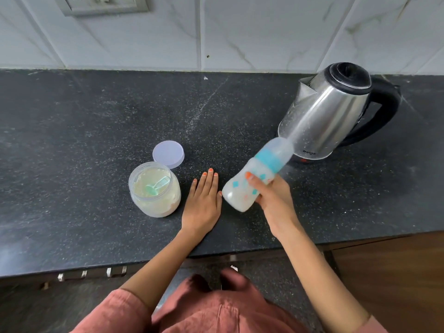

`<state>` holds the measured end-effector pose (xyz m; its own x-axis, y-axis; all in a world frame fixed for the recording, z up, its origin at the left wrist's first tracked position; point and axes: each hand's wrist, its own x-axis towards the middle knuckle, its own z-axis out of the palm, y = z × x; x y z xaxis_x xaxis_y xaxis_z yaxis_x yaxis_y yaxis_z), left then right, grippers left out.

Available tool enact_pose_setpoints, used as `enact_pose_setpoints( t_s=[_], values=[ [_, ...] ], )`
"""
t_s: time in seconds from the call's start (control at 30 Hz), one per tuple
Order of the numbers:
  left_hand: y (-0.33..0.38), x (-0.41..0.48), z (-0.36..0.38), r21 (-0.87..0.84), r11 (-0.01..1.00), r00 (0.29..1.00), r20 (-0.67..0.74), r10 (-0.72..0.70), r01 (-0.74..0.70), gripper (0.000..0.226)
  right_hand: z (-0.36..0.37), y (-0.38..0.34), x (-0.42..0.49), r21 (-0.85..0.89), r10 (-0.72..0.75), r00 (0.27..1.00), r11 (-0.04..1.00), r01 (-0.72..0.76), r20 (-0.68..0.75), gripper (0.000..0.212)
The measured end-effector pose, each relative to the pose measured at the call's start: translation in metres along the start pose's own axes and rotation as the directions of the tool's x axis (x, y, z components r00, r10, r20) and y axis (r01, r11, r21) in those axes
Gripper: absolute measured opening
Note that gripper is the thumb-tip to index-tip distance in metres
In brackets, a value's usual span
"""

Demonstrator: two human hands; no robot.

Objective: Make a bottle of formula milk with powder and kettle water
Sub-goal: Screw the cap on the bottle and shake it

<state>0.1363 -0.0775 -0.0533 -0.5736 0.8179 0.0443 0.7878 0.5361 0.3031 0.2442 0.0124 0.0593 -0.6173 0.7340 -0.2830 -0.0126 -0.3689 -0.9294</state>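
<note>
Our rust shirt [204,316] sits lowest. Our left hand [203,200] lies flat, fingers straight, on the counter [96,116]. Our right hand [271,195] wraps the tilted, capped bottle [252,179] above the counter near the kettle [324,116]. We judge it light, smooth plastic, best gripped mid-body.

Black speckled countertop [96,131], white marbled wall tiles [240,32], grey socket plate [101,6], metal drawer handles [72,275]

We see the baby bottle [240,188], blue-collared under a clear dome and holding milky liquid, tilted and blurred in the right grip [274,195] above the bench [96,140]. Left of it stands the open powder jar [158,207], with a green scoop [156,186] lying in the powder. Its lilac lid [168,154] lies flat just behind. The steel kettle [329,111] stands at the right, lid closed.
</note>
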Motion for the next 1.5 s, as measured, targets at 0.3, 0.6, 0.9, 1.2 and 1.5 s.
enact_pose_setpoints(
  t_s=[0.3,0.6,0.9,1.2,1.5],
  values=[
    [0.001,0.0,0.002,-0.016,1.0,1.0,-0.005,-0.023,0.023,0.06,-0.004,-0.011,0.013,0.309,-0.031,0.983,0.947,0.086,-0.179,0.022],
    [0.0,0.0,0.001,-0.021,1.0,1.0,-0.005,-0.015,0.015,0.059,-0.004,-0.012,0.005,0.177,0.011,0.996,0.984,0.005,-0.087,0.019],
    [-0.003,0.0,0.004,0.013,1.0,1.0,0.012,0.01,-0.011,0.055,-0.001,-0.005,-0.005,-0.148,0.04,0.997,0.989,-0.031,0.06,0.021],
    [-0.001,0.0,0.002,-0.013,1.0,1.0,-0.016,0.0,0.0,0.057,-0.002,-0.005,-0.001,0.036,0.016,1.0,0.999,-0.015,-0.015,0.025],
    [0.001,-0.001,0.003,-0.027,1.0,1.0,-0.008,-0.013,0.013,0.061,-0.008,-0.013,0.012,0.271,-0.037,0.98,0.958,0.091,-0.196,0.033]
  ],
)
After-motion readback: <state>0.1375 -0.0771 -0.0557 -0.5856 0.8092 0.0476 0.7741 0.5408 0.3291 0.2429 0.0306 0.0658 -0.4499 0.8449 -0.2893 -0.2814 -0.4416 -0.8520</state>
